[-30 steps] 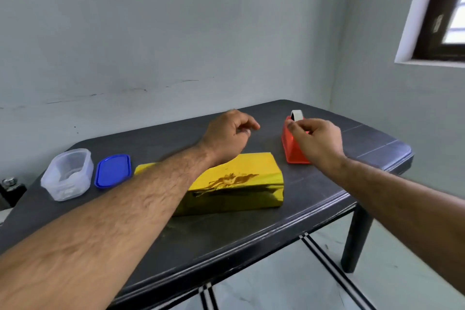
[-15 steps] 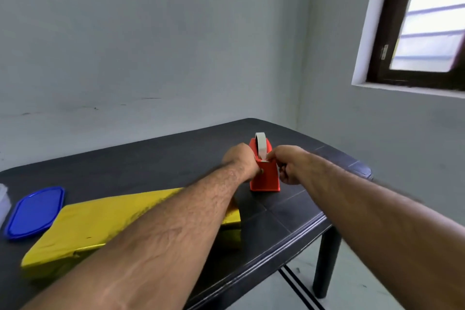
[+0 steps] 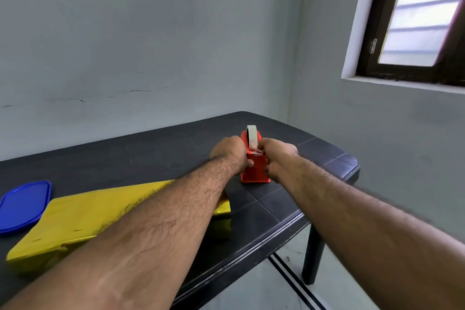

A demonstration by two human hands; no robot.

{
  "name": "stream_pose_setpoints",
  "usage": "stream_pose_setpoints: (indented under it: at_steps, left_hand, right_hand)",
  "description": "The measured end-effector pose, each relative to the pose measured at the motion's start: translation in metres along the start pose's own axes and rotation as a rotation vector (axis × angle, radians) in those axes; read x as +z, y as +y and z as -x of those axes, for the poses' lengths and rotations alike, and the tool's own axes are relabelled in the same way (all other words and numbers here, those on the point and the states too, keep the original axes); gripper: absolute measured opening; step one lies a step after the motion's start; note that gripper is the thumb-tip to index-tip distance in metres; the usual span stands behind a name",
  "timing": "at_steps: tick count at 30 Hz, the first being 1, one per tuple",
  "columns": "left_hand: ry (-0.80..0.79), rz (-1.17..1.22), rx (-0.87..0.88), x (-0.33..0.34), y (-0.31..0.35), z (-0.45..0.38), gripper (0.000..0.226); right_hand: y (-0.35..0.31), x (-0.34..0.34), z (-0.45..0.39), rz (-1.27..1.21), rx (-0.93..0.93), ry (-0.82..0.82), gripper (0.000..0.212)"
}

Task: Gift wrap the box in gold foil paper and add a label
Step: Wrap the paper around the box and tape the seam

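Head view: our left hand (image 3: 230,152) grips the red tape dispenser (image 3: 254,171) near the table's (image 3: 281,205) right end; right hand (image 3: 275,156) pinches the tape end off the roll (image 3: 252,136). We should brace, pull straight, tear down at the cutter. Gold-wrapped box (image 3: 83,216) sits near the front edge, under our left forearm.

My left forearm (image 3: 141,229) is covering much of the gold box (image 3: 83,211); the frame's edge is cutting off the blue lid (image 3: 22,205).

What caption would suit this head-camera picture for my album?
Both hands, left hand and right hand, grip a red tape dispenser beside the gold-wrapped box on a dark table.
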State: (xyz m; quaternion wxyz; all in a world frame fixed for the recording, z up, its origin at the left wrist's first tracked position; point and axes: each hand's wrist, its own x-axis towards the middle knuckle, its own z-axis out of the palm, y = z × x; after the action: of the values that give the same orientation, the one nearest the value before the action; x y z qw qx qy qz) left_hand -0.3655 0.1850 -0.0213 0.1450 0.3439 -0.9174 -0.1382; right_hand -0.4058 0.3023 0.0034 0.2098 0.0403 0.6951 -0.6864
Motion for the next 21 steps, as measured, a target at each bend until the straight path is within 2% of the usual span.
stream_pose_setpoints:
  at_steps: [2, 6, 9, 13, 16, 19, 21]
  left_hand:
    - [0.002, -0.009, 0.000, 0.001, 0.002, 0.001, 0.040]
    - [0.018, -0.027, 0.005, 0.003, 0.004, 0.003, 0.039]
    - [0.017, -0.039, -0.004, 0.005, 0.000, 0.004, 0.039]
    - [0.002, -0.057, -0.008, 0.004, 0.001, 0.006, 0.038]
    - [-0.018, -0.052, -0.035, -0.001, 0.006, 0.012, 0.035]
    - [-0.041, -0.044, -0.065, -0.006, 0.011, 0.019, 0.042]
    - [-0.050, -0.043, -0.072, -0.010, 0.012, 0.024, 0.049]
  right_hand:
    - [0.008, -0.004, 0.003, -0.015, 0.011, 0.013, 0.020]
    - [0.024, -0.005, 0.003, -0.033, 0.000, 0.051, 0.038]
    - [0.028, -0.003, 0.002, 0.013, -0.038, 0.073, 0.041]
    - [0.015, -0.003, 0.000, 0.197, -0.069, 0.059, 0.048]
    - [0.003, -0.004, -0.003, 0.317, -0.052, 0.017, 0.046]
    - [-0.012, -0.005, 0.003, 0.457, -0.053, -0.039, 0.042]
    - [-0.016, -0.006, 0.007, 0.530, -0.091, -0.064, 0.049]
